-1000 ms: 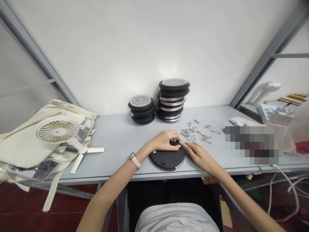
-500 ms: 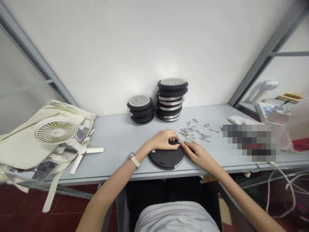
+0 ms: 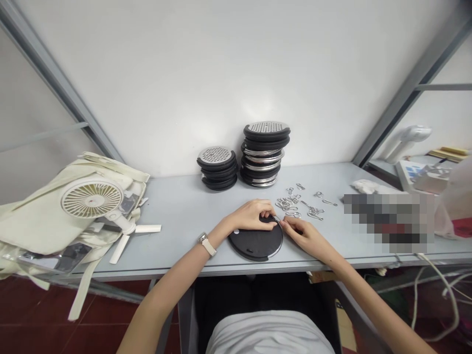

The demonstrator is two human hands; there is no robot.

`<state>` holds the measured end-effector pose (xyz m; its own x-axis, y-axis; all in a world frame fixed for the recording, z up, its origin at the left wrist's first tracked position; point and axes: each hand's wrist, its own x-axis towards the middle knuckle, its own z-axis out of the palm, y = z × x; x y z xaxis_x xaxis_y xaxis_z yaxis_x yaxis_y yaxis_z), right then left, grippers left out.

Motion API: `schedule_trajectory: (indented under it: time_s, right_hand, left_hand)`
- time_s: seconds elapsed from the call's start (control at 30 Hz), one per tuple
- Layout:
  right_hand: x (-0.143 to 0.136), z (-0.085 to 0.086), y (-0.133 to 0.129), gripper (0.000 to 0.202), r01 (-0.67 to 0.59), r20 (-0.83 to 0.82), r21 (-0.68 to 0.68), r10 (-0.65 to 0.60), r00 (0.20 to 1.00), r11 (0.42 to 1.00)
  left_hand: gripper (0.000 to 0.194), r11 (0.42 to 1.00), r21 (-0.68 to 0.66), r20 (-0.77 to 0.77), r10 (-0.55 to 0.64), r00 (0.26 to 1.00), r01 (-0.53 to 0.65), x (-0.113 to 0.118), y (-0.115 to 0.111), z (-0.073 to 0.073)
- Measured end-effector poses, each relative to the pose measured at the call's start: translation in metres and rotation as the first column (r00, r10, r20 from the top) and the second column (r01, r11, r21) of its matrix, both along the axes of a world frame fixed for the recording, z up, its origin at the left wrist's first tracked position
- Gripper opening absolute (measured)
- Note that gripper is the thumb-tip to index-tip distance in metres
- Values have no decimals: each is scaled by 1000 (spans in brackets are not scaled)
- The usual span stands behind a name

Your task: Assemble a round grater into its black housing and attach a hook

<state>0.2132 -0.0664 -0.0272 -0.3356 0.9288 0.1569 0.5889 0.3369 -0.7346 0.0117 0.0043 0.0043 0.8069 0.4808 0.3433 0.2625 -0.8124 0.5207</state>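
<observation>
A round black disc (image 3: 256, 244) lies face down near the table's front edge, its dark underside showing. My left hand (image 3: 252, 215) is closed on its far rim, with the thumb lying across the top. At the disc's right far edge, my right hand (image 3: 300, 233) pinches a small silver metal clip (image 3: 277, 219) between thumb and fingertips, close to the left fingertips. How the clip meets the rim is hidden by the fingers. Just beyond my hands lies a loose pile of silver metal clips (image 3: 288, 202), with several more scattered to its right.
Against the wall stand a short stack of black discs (image 3: 217, 169) with perforated tops and a taller stack (image 3: 262, 160) with silver rims. A cream bag (image 3: 33, 211) and a white fan (image 3: 92, 199) occupy the left end. A blurred patch (image 3: 391, 221) covers items at right.
The view has shifted slightly, so everything sits a little further right and lower. Both hands keep nearly the same hold at the disc's edge.
</observation>
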Motion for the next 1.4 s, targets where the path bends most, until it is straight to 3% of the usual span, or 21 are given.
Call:
schedule_trajectory:
  time_s: [0.33, 1.13, 1.4]
  right_hand:
    - [0, -1, 1, 36, -25, 24, 41, 24, 999, 999]
    - [3, 0, 2, 39, -12, -43, -36, 11, 999, 999]
    - [1, -1, 0, 35, 30, 24, 19, -31, 999, 999]
  left_hand:
    - [15, 998, -56, -8, 9, 1000, -9, 0, -2, 1]
    - [15, 988, -151, 23, -20, 1000, 23, 3, -1, -2]
    - [15, 995, -94, 27, -26, 999, 29, 3, 1, -3]
